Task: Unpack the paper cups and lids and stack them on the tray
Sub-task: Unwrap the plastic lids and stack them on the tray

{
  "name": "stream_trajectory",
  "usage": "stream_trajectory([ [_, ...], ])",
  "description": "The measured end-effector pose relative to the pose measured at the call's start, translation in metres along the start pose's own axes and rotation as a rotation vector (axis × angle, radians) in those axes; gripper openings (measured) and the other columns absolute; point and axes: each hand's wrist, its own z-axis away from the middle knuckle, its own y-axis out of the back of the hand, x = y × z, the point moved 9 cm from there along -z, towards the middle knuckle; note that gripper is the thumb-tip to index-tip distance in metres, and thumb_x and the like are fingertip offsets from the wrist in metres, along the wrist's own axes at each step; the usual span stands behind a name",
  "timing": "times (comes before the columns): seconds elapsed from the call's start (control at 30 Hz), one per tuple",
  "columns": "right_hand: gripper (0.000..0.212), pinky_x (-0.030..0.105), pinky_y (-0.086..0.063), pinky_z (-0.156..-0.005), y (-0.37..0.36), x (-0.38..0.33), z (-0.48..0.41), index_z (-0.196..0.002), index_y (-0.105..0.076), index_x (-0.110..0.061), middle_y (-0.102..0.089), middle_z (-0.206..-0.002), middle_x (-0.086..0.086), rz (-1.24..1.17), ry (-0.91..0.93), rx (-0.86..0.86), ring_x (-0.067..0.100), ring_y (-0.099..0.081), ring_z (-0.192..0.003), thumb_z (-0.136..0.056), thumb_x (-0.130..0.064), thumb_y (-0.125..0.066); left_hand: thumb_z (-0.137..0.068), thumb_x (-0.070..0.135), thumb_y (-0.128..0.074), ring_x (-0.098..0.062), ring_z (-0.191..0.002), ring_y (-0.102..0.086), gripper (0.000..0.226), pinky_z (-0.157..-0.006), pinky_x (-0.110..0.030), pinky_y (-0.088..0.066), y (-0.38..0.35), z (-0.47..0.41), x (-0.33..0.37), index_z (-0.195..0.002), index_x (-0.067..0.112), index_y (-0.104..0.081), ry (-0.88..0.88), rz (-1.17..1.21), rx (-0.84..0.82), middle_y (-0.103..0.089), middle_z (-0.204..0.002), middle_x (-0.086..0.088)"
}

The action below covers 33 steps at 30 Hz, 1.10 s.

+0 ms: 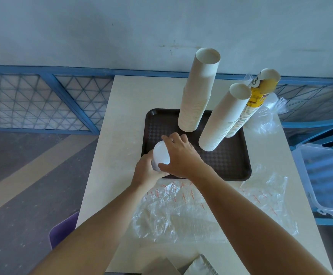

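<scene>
A dark brown tray (pixel 229 161) lies on the pale table. On it stand two tall stacks of white paper cups, one at the back (pixel 197 92) and one to its right (pixel 223 118), with a yellow-printed cup stack (pixel 251 108) leaning behind. Over the tray's front left corner I hold a stack of white lids (pixel 161 155). My left hand (pixel 144 172) grips the stack from below at its near side. My right hand (pixel 181 153) is curled over its top, fingers and thumb around the rim.
Crumpled clear plastic wrappers (pixel 181 211) lie on the table in front of the tray, and more plastic (pixel 267 120) sits at the back right. A clear lidded box (pixel 320 175) rests on a blue chair at right. A purple seat (pixel 62 229) is at lower left.
</scene>
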Motion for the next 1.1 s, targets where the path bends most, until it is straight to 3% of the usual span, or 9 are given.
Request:
stream_trajectory([
  [0.07,0.092,0.046,-0.049,-0.103,-0.003,0.001,-0.003,-0.154,-0.035,-0.018,-0.044,-0.145,0.005,-0.036,-0.013,-0.04,0.029,-0.043,-0.126,-0.081,-0.052,-0.079,-0.064,0.043,-0.099,-0.011,-0.089,-0.065,0.073,-0.072,-0.023,-0.057,0.0,-0.001,-0.003,-0.126,0.03,-0.064,0.008,-0.014,0.004,-0.07,-0.103,0.01],
  [0.17,0.086,0.044,-0.052,-0.097,-0.002,0.001,-0.006,-0.147,-0.042,-0.017,-0.043,-0.139,0.005,-0.071,-0.028,-0.054,0.028,-0.044,-0.123,-0.077,-0.046,-0.083,-0.065,0.038,-0.099,-0.011,-0.078,-0.06,0.068,-0.067,-0.018,-0.047,0.002,-0.001,-0.003,-0.124,0.03,-0.066,0.008,-0.006,-0.003,-0.061,-0.086,0.016],
  [0.4,0.083,0.04,-0.053,-0.097,-0.003,0.0,-0.01,-0.139,-0.049,-0.013,-0.046,-0.135,0.003,-0.039,-0.038,-0.053,0.025,-0.045,-0.119,-0.074,-0.048,-0.086,-0.067,0.038,-0.098,-0.01,-0.08,-0.057,0.07,-0.068,-0.013,-0.042,0.004,-0.004,0.001,-0.128,0.029,-0.066,-0.02,-0.012,-0.013,-0.053,-0.08,0.02],
  [0.67,0.083,0.037,-0.051,-0.097,-0.001,-0.004,-0.015,-0.138,-0.05,-0.011,-0.049,-0.133,0.005,0.036,-0.006,-0.063,0.024,-0.048,-0.116,-0.075,-0.051,-0.086,-0.069,0.042,-0.097,-0.011,-0.086,-0.059,0.07,-0.072,-0.01,-0.043,0.007,-0.002,0.005,-0.13,0.028,-0.065,-0.026,0.008,-0.028,-0.064,-0.095,0.013],
  [0.77,0.082,0.036,-0.05,-0.099,0.002,-0.004,-0.016,-0.14,-0.05,-0.011,-0.052,-0.134,0.005,0.044,-0.002,-0.06,0.024,-0.05,-0.118,-0.077,-0.049,-0.086,-0.07,0.041,-0.097,-0.012,-0.086,-0.059,0.069,-0.074,-0.01,-0.045,0.006,-0.002,0.004,-0.129,0.028,-0.064,-0.016,-0.002,-0.028,-0.06,-0.091,0.013],
  [0.87,0.081,0.036,-0.052,-0.097,0.006,-0.005,-0.014,-0.137,-0.052,-0.01,-0.052,-0.131,0.005,0.029,-0.012,-0.034,0.023,-0.05,-0.117,-0.075,-0.047,-0.087,-0.069,0.042,-0.097,-0.013,-0.087,-0.06,0.07,-0.082,-0.022,-0.056,0.005,-0.005,0.002,-0.128,0.028,-0.063,0.003,-0.022,-0.028,-0.059,-0.088,0.01],
  [0.93,0.08,0.036,-0.052,-0.096,0.007,-0.004,-0.013,-0.135,-0.053,-0.009,-0.052,-0.129,0.005,0.024,-0.025,-0.022,0.023,-0.049,-0.116,-0.073,-0.046,-0.088,-0.068,0.044,-0.097,-0.015,-0.094,-0.061,0.076,-0.089,-0.033,-0.058,0.005,-0.006,0.002,-0.133,0.03,-0.061,0.002,-0.027,-0.029,-0.067,-0.1,0.002],
  [1.0,0.081,0.037,-0.053,-0.096,0.006,-0.002,-0.012,-0.135,-0.053,-0.009,-0.052,-0.129,0.005,0.018,-0.035,-0.02,0.023,-0.049,-0.117,-0.072,-0.046,-0.089,-0.067,0.045,-0.097,-0.016,-0.105,-0.063,0.082,-0.092,-0.033,-0.058,0.007,-0.006,0.004,-0.138,0.03,-0.06,-0.008,-0.03,-0.026,-0.071,-0.116,0.004],
  [1.1,0.082,0.038,-0.053,-0.097,0.003,-0.001,-0.011,-0.137,-0.052,-0.011,-0.051,-0.131,0.004,0.01,-0.043,-0.024,0.023,-0.049,-0.119,-0.072,-0.046,-0.089,-0.067,0.045,-0.098,-0.015,-0.11,-0.063,0.083,-0.093,-0.032,-0.059,0.008,-0.005,0.008,-0.139,0.029,-0.059,-0.017,-0.031,-0.021,-0.07,-0.123,0.007],
])
